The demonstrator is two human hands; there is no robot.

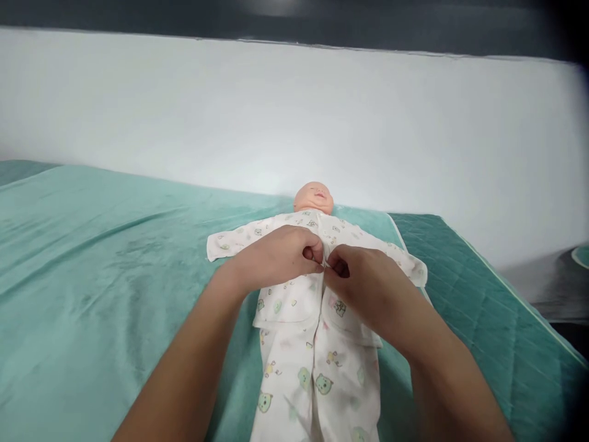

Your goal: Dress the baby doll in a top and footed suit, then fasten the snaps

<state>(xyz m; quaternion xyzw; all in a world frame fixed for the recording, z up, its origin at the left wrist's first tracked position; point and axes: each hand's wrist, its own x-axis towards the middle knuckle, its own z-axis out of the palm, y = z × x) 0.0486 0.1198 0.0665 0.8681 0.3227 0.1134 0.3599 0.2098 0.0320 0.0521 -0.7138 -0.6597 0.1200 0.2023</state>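
A baby doll lies on its back, its head [313, 197] near the wall and its arms spread in long sleeves. It wears a white printed jacket [288, 307] over white trousers [317, 380] with green animal prints. My left hand [288, 255] pinches the jacket's front edge at mid-chest, thumb and forefinger together. From the other side, my right hand [363, 276] pinches the same front opening, its fingertips almost touching those of my left hand. Whatever small fastening lies between the fingertips is hidden.
A light green sheet [115, 276] covers the bed under the doll. To the right lies a darker quilted green mat [464, 276]. A white wall [276, 116] rises behind the bed, with a dark band above it.
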